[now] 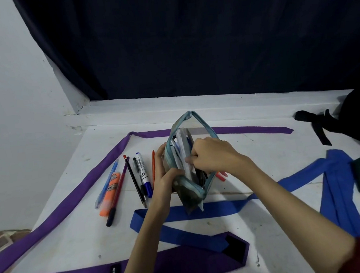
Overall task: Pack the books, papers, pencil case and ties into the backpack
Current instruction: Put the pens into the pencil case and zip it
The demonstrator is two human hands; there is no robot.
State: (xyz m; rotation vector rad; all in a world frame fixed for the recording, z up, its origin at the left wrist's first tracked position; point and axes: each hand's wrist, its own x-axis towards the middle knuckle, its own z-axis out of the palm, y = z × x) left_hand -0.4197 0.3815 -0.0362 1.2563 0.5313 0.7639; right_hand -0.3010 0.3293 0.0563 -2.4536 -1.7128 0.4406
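Pencil case (189, 191) mid-table, unzipped. Left hand (163, 176) grips case's left wall; right hand (213, 155) pinches ruler (184, 151) inside. Advice: hold mouth wide, slide ruler flat, then load pens (135, 178) left of case.

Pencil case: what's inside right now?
The open pencil case holds a pale ruler and several upright pens. The right hand reaches in, fingers covering the middle; the left hand grips the side. The bottom is hidden.

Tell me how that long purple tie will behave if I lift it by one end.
The purple tie will probably hang limp, since it lies bent flat around the pens. It looks light. Its long tail may drag pens along the white table.
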